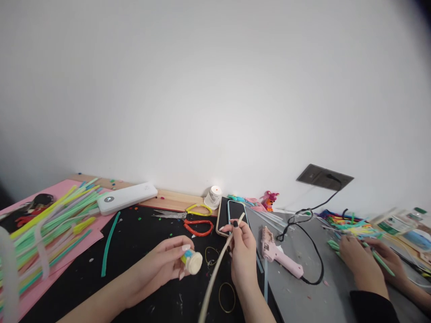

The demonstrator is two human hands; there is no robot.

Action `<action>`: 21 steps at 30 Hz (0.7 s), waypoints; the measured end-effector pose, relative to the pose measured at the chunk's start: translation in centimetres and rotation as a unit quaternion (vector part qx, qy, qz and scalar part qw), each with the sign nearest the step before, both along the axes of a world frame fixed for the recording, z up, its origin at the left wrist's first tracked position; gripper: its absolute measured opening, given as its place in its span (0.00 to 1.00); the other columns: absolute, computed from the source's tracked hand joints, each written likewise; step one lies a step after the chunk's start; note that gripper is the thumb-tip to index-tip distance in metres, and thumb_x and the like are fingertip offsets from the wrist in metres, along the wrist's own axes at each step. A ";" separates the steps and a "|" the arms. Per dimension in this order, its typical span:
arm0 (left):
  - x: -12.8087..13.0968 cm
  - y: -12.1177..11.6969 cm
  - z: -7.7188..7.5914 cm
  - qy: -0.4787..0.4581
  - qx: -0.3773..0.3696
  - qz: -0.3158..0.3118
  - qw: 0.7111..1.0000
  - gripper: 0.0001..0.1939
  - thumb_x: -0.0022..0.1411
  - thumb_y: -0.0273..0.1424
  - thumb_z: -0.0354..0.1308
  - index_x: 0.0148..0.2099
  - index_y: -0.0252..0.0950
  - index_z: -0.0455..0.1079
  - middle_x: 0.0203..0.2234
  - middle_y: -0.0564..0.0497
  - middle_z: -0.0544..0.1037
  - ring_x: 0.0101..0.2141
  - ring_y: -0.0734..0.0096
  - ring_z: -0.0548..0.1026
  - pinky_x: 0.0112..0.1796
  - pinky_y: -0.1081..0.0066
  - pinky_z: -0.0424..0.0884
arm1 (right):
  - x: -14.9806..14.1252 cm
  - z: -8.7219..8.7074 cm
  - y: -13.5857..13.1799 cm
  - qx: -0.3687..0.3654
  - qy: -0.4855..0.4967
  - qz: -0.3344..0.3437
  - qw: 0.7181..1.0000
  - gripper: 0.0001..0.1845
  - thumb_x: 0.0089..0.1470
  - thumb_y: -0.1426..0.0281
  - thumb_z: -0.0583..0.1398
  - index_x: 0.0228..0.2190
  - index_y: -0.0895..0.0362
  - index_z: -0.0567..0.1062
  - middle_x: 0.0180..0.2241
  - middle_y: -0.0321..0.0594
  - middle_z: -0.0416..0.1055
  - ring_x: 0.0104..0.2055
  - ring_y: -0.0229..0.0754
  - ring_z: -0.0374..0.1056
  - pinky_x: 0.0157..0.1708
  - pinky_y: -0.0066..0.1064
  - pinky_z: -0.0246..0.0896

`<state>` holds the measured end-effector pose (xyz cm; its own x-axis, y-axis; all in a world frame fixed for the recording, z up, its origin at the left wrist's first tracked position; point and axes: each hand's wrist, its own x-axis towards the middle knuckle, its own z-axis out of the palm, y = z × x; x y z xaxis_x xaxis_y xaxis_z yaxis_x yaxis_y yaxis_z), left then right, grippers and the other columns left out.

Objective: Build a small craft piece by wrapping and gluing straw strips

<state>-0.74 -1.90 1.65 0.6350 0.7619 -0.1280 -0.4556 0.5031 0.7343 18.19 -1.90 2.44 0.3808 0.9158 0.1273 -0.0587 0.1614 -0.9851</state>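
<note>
Between the fingers of my left hand (175, 258) is a small craft piece (194, 263) with a round cream end and bits of blue and yellow; my fingers hide part of it. My right hand (243, 251) pinches a long cream pipe cleaner (215, 278) near its upper end, and its lower part curves down toward me. Scissors (188, 220) with a yellow and a red handle loop lie beyond my left hand. Behind my right hand is a phone (236, 210). To its right lies a pink glue gun (284, 261) with a black cord.
Many pastel pipe cleaners (63, 215) lie on pink paper at left, near a white device (128, 198). A green pipe cleaner (110, 244) is on the black mat (141, 287). A paper cup (213, 196) stands upside down by the wall. Another person's hands (362, 262) work at right.
</note>
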 end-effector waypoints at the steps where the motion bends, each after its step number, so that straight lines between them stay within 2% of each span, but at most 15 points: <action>1: 0.1 -0.2 0.1 -0.008 -0.005 -0.010 1.000 0.08 0.57 0.34 0.60 0.33 0.33 0.70 0.21 0.54 0.71 0.23 0.78 0.65 0.25 0.76 0.57 | 0.0 0.0 0.0 0.004 0.024 -0.005 1.000 0.08 0.56 0.63 0.55 0.34 0.54 0.64 0.26 0.34 0.72 0.17 0.32 0.54 0.17 0.24 0.48; 3: 0.1 -0.5 0.3 -0.012 -0.016 -0.030 0.999 0.08 0.56 0.34 0.61 0.32 0.33 0.70 0.21 0.53 0.71 0.22 0.77 0.66 0.25 0.75 0.57 | -0.2 -0.1 0.2 0.025 0.069 -0.010 0.997 0.09 0.55 0.62 0.57 0.31 0.55 0.63 0.24 0.34 0.70 0.17 0.32 0.51 0.16 0.23 0.47; 7: -0.1 -0.9 0.6 0.011 -0.012 -0.081 0.997 0.09 0.55 0.35 0.62 0.31 0.33 0.70 0.21 0.53 0.70 0.23 0.76 0.66 0.25 0.75 0.57 | -0.1 -0.2 0.3 0.052 0.109 -0.014 0.993 0.10 0.53 0.63 0.59 0.32 0.54 0.64 0.24 0.33 0.69 0.19 0.33 0.55 0.19 0.23 0.52; 10: -0.2 -0.8 0.6 0.033 0.008 -0.070 0.997 0.10 0.55 0.35 0.62 0.30 0.32 0.70 0.20 0.53 0.70 0.21 0.79 0.63 0.24 0.77 0.55 | 0.0 -0.1 0.2 0.044 0.122 -0.003 0.992 0.10 0.52 0.63 0.60 0.33 0.55 0.67 0.25 0.36 0.70 0.20 0.33 0.56 0.18 0.24 0.52; 13: -0.2 -0.7 0.5 0.045 0.023 -0.055 0.997 0.11 0.55 0.36 0.62 0.30 0.32 0.70 0.20 0.53 0.70 0.21 0.78 0.62 0.23 0.77 0.56 | -0.4 -0.2 0.1 -0.017 0.105 0.091 0.990 0.13 0.53 0.59 0.59 0.33 0.57 0.71 0.26 0.39 0.70 0.18 0.33 0.55 0.15 0.23 0.49; 17: -0.2 -0.6 0.3 0.026 0.025 -0.046 0.998 0.10 0.56 0.36 0.61 0.31 0.32 0.70 0.21 0.52 0.71 0.22 0.77 0.63 0.23 0.77 0.57 | -1.8 -1.2 -0.4 -0.129 0.022 0.247 0.960 0.15 0.50 0.58 0.61 0.26 0.59 0.72 0.20 0.35 0.68 0.15 0.30 0.54 0.13 0.21 0.49; 19: -0.3 -0.5 0.2 0.019 0.029 -0.040 0.999 0.10 0.57 0.36 0.60 0.32 0.32 0.70 0.22 0.52 0.72 0.22 0.77 0.64 0.23 0.77 0.57 | -2.4 -1.7 -0.7 -0.160 -0.020 0.288 0.944 0.16 0.49 0.60 0.61 0.22 0.60 0.71 0.15 0.31 0.64 0.13 0.28 0.52 0.11 0.20 0.47; 21: -0.2 -0.4 0.2 0.018 0.031 -0.033 0.999 0.10 0.57 0.35 0.60 0.33 0.32 0.70 0.22 0.51 0.73 0.22 0.77 0.64 0.23 0.77 0.57 | -2.7 -1.9 -0.9 -0.176 -0.031 0.302 0.936 0.15 0.48 0.61 0.62 0.20 0.60 0.69 0.14 0.29 0.62 0.12 0.28 0.51 0.09 0.19 0.45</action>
